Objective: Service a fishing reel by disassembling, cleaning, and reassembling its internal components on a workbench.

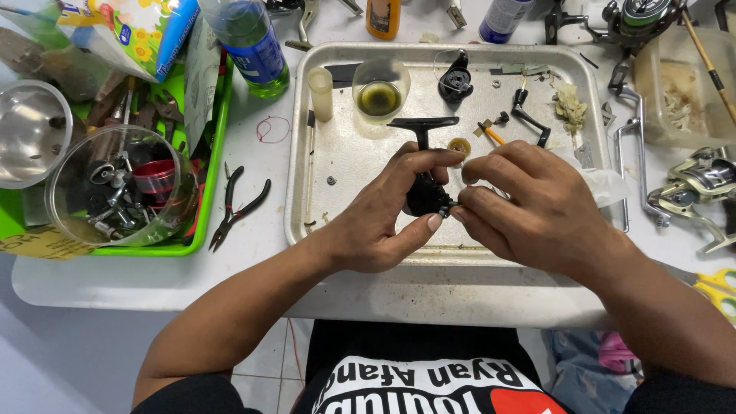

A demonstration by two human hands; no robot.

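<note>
My left hand (387, 207) grips a black fishing reel body (424, 192) over the metal tray (307, 199); the reel's flat foot sticks up at the top. My right hand (529, 207) pinches a small part at the reel's right side, fingertips meeting my left thumb. A bit of clear plastic or tissue (606, 184) shows behind my right hand. On the tray lie a glass of yellowish oil (380, 90), a black spool part (455, 78), a black handle arm (529, 115), a small yellow ring (460, 146) and a white tube (320, 93).
Black pliers (238, 205) lie left of the tray. A green bin (211, 161) holds clear bowls of reel parts (115, 192). A blue-labelled bottle (249, 42) stands behind. Silver reels (694, 192) and yellow scissors (717, 287) sit at the right, near the table edge.
</note>
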